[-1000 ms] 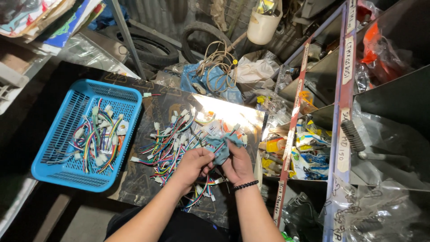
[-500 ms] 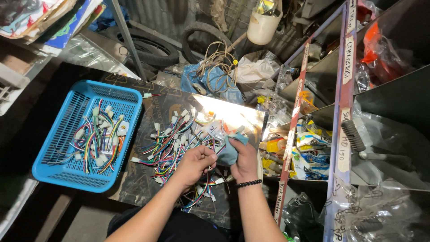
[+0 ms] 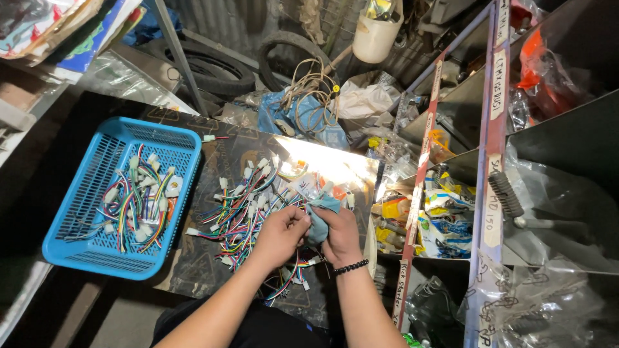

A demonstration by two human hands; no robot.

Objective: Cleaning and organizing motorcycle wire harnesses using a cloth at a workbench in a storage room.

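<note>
Meanwhile, left hand [image 3: 282,231] pinched a wire connector [image 3: 298,219]; right hand [image 3: 336,233] clutched a blue cloth [image 3: 320,216] against it, above loose harnesses [image 3: 242,216]. Blue basket [image 3: 71,251] sat left.

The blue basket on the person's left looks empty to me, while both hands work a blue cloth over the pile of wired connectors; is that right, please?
Not quite: the blue basket is not empty; the head view shows coloured wired connectors lying in it. The rest holds: the left hand and right hand meet at a blue cloth over the pile of wired connectors.
</note>
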